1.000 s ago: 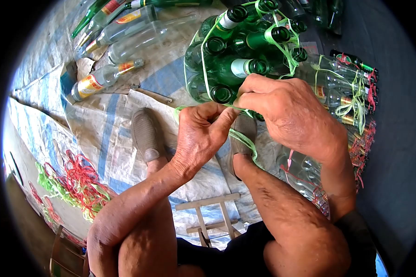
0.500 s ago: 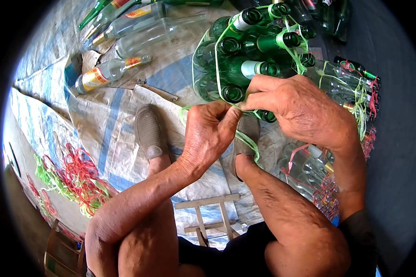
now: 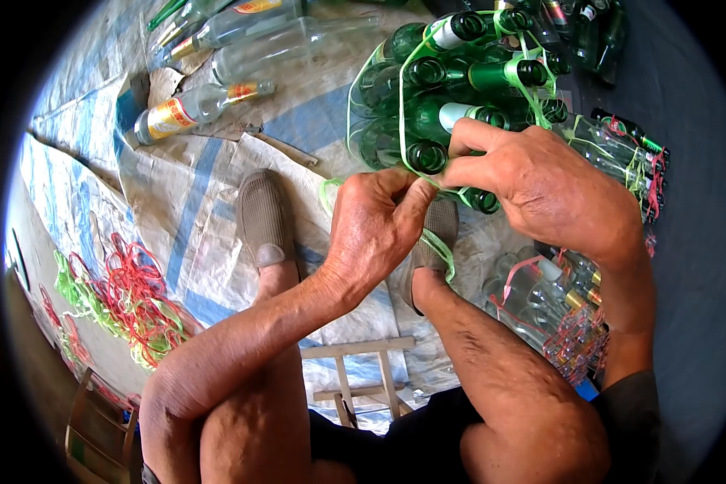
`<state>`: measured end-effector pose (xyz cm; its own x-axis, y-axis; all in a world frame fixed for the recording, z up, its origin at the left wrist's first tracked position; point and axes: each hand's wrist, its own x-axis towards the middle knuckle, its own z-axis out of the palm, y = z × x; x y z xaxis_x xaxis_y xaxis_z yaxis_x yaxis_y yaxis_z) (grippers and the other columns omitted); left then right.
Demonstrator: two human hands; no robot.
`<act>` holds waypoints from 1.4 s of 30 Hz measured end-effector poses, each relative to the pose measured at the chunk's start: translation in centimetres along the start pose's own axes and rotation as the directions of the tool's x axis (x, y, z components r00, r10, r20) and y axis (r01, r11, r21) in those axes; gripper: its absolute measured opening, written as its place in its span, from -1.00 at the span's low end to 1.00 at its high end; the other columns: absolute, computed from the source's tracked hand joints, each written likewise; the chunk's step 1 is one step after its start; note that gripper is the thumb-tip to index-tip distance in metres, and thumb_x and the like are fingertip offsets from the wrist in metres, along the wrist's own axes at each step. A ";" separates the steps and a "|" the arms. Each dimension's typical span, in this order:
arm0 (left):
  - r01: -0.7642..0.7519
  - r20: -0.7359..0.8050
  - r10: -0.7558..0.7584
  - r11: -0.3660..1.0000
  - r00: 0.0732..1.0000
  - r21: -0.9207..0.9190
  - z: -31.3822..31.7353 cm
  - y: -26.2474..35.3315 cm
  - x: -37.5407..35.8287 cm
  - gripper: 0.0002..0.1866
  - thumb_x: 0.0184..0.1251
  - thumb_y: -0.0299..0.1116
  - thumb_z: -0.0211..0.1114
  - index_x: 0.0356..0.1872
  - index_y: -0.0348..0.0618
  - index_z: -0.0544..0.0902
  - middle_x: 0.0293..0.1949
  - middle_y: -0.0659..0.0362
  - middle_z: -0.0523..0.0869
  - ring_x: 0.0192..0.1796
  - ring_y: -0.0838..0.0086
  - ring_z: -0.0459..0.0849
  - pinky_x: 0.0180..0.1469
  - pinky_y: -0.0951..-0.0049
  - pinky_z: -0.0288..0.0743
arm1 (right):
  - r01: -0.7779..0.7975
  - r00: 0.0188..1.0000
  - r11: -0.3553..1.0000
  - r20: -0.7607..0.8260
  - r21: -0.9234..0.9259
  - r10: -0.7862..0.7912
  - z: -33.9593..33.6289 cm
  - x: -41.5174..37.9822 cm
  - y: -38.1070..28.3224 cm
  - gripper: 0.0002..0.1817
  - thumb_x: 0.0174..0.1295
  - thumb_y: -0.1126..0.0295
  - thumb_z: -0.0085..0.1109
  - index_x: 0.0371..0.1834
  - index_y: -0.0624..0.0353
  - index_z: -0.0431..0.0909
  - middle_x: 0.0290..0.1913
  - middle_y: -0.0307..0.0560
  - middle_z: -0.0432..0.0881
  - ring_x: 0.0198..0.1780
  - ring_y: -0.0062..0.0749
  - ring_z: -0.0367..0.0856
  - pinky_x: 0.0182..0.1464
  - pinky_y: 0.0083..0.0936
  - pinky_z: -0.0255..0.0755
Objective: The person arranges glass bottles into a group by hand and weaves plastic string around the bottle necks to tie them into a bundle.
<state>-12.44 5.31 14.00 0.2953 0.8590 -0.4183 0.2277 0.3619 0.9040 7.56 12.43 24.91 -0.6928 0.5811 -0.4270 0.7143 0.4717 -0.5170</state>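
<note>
A bundle of several green glass bottles (image 3: 423,117) stands in front of me, necks toward me, with a light green plastic string (image 3: 402,113) looped around it. My left hand (image 3: 379,222) is closed in a pinch on the string at the bundle's near edge, beside a bottle mouth (image 3: 427,156). Just right of it, my right hand (image 3: 548,181) is also closed on the string, its fingertips close to the left thumb. A loose tail of string (image 3: 439,252) hangs below my left hand. The fingertips partly hide where the string meets.
Clear bottles, one with an orange label (image 3: 169,119), lie at the upper left. More tied clear bottles (image 3: 532,290) lie at right. Red and green string (image 3: 129,298) is heaped at left. A wooden stool frame (image 3: 359,348) sits between my legs, on a striped tarp (image 3: 194,210).
Both hands and the bottle bundle appear slightly further right in view, partly from head movement. The hands keep their pinch on the string.
</note>
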 end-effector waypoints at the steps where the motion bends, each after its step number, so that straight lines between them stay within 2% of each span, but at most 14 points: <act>1: 0.003 0.005 -0.003 1.000 1.000 -0.001 0.0 0.0 0.0 -0.63 0.61 -0.23 0.45 -0.26 -0.43 0.83 -0.56 0.25 0.70 -0.44 0.73 0.48 -0.47 0.47 0.38 | -0.009 1.000 1.000 0.009 -0.020 0.009 0.0 0.0 -0.1 -0.55 0.14 0.74 0.10 0.04 0.15 0.78 -0.05 -0.03 0.66 -0.22 0.07 0.74 -0.24 -0.08 0.58; 6: 0.014 0.005 -0.014 0.999 1.000 -0.040 0.1 -0.4 0.0 -0.65 0.63 -0.25 0.43 -0.24 -0.44 0.83 -0.53 0.26 0.71 -0.41 0.72 0.49 -0.43 0.48 0.40 | -0.012 1.000 0.986 0.025 -0.166 0.016 -0.8 0.2 -0.9 -0.58 0.15 0.71 0.13 0.02 0.12 0.77 -0.03 -0.01 0.62 -0.25 0.08 0.74 -0.27 -0.07 0.57; 13: 0.014 0.015 -0.013 0.997 1.000 -0.076 0.2 -0.4 -0.1 -0.66 0.65 -0.28 0.42 -0.22 -0.44 0.82 -0.51 0.31 0.70 -0.40 0.74 0.47 -0.43 0.48 0.39 | 0.006 1.000 0.929 0.030 -0.370 0.006 -1.0 0.3 -1.8 -0.81 0.19 0.59 0.26 -0.16 0.12 0.73 -0.05 -0.07 0.62 -0.28 -0.05 0.77 -0.31 -0.13 0.61; 16: -0.002 -0.012 0.001 0.993 1.000 -0.121 0.3 -0.2 -0.1 -0.64 0.57 -0.27 0.41 -0.34 -0.44 0.75 -0.59 0.00 0.67 -0.51 0.49 0.55 -0.40 0.24 0.49 | 0.028 0.999 0.909 0.038 -0.416 -0.014 -1.2 0.4 -1.9 -0.85 0.18 0.54 0.31 -0.19 0.12 0.72 -0.05 -0.09 0.63 -0.28 -0.10 0.78 -0.31 -0.17 0.62; 23: -0.011 0.011 0.012 0.994 1.000 -0.105 0.4 -0.2 -0.2 -0.66 0.57 -0.26 0.41 -0.29 -0.43 0.77 -0.57 0.00 0.69 -0.51 0.45 0.58 -0.37 0.25 0.53 | 0.066 0.997 0.873 0.064 -0.484 -0.040 -1.5 0.3 -1.9 -0.84 0.14 0.50 0.37 -0.20 0.12 0.69 -0.07 -0.12 0.64 -0.27 -0.17 0.80 -0.32 -0.25 0.63; 31: 0.006 0.033 -0.002 0.993 0.999 -0.119 0.4 0.7 -0.5 -0.67 0.57 -0.26 0.40 -0.23 -0.42 0.78 -0.54 -0.01 0.72 -0.49 0.44 0.61 -0.35 0.26 0.55 | 0.095 0.994 0.857 0.097 -0.506 -0.053 -1.9 0.8 -2.0 -0.84 0.10 0.56 0.38 -0.25 0.13 0.66 -0.13 -0.15 0.63 -0.28 -0.20 0.79 -0.33 -0.27 0.62; 34: -0.042 0.026 0.045 0.991 0.999 -0.124 0.5 0.4 -0.6 -0.64 0.64 -0.22 0.44 -0.25 -0.39 0.78 -0.56 0.39 0.55 -0.46 0.74 0.37 -0.48 0.50 0.27 | 0.109 0.993 0.862 0.094 -0.495 -0.071 -2.0 0.9 -1.8 -0.84 0.08 0.59 0.38 -0.30 0.15 0.62 -0.14 -0.16 0.62 -0.30 -0.21 0.77 -0.35 -0.27 0.61; 40: -0.048 0.040 0.055 0.988 0.998 -0.150 0.2 0.7 -0.7 -0.65 0.64 -0.23 0.45 -0.23 -0.39 0.78 -0.56 0.41 0.53 -0.45 0.76 0.37 -0.47 0.51 0.26 | 0.175 0.983 0.903 0.025 -0.392 -0.179 -2.1 0.6 -0.8 -0.83 0.10 0.62 0.37 -0.36 0.21 0.54 -0.16 -0.12 0.57 -0.31 -0.16 0.74 -0.36 -0.25 0.56; 42: -0.040 0.057 0.048 0.990 0.997 -0.136 -0.1 1.0 -0.6 -0.68 0.61 -0.28 0.41 -0.21 -0.42 0.78 -0.53 0.15 0.66 -0.46 0.59 0.53 -0.40 0.38 0.45 | 0.199 0.978 0.928 0.006 -0.315 -0.208 -2.2 0.7 -0.1 -0.83 0.12 0.63 0.37 -0.33 0.23 0.54 -0.17 -0.10 0.57 -0.29 -0.14 0.74 -0.36 -0.24 0.55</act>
<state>-12.46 5.18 15.17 0.3587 0.8533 -0.3785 0.0869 0.3732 0.9237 7.23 14.22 26.27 -0.8269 0.4664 -0.3141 0.5559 0.7624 -0.3313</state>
